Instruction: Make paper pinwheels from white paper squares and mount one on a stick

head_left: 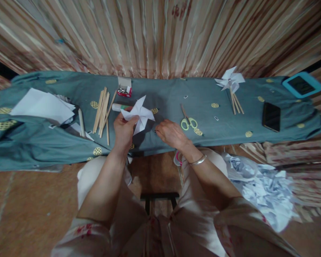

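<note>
My left hand [124,130] pinches a white paper pinwheel [141,113] at its middle, holding it over the cloth-covered table. Just right of the pinwheel, my right hand [171,132] is low over the cloth with its fingers closed together; a tiny dark thing shows at the fingertips, too small to name. Behind the pinwheel lies a white and green tube [119,107], partly covered. A small open red and white box [125,91] with shiny metal bits stands farther back. Scissors with green handles [188,121] lie right of my right hand.
Wooden sticks [103,110] and white paper sheets [42,107] lie at the left on the table [160,89]. Toward the right are a pinwheel on sticks [230,82], a dark phone [271,116] and a blue-framed device [302,85]. A bag of paper scraps [267,192] stands below.
</note>
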### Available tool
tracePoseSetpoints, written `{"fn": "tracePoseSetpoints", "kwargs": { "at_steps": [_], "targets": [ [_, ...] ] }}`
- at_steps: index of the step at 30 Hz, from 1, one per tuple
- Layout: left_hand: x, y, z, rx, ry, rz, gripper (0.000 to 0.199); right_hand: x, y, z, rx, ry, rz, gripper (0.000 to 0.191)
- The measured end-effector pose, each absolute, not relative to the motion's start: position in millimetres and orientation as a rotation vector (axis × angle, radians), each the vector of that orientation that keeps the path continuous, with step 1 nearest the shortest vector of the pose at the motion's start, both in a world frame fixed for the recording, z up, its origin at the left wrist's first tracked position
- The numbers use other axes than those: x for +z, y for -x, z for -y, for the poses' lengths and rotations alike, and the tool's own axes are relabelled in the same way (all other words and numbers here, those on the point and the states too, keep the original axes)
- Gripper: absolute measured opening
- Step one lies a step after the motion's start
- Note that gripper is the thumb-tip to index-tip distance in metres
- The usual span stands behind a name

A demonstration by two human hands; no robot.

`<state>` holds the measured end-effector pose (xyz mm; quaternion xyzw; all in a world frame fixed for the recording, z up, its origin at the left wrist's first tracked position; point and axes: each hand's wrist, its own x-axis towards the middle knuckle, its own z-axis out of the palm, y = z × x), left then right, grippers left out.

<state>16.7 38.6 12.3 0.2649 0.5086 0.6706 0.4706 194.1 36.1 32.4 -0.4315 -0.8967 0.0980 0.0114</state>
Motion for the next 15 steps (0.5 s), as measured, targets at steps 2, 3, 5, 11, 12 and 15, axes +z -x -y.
{"fn": "tracePoseSetpoints", "kwargs": {
  "at_steps": [2, 3, 5, 11, 12, 15],
  "targets": [
    [11.9, -16.6, -38.5, 1.644, -0.653, -1.254, 0.035, 31.8, -196.4, -35.8, 0.369, 1.369, 2.761, 0.027],
    [11.8, -16.5, -38.5, 1.644, -0.655, -1.256, 0.034, 31.6, -197.7, -35.7, 0.414, 1.378, 2.733, 0.024],
    [11.5, -16.3, -38.5, 1.646, -0.660, -1.249, 0.032, 31.7, -199.8, -35.2, 0.503, 1.400, 2.668, 0.022],
    [10.6, -16.3, -38.6, 1.669, -0.656, -1.222, 0.033, 31.1, -196.5, -34.8, 0.541, 1.477, 2.574, 0.023],
    [10.4, -16.2, -38.6, 1.667, -0.653, -1.222, 0.034, 30.8, -195.2, -35.2, 0.527, 1.489, 2.577, 0.024],
    [9.6, -15.8, -38.6, 1.651, -0.660, -1.224, 0.033, 30.4, -192.4, -36.2, 0.498, 1.508, 2.590, 0.024]
  ]
}}
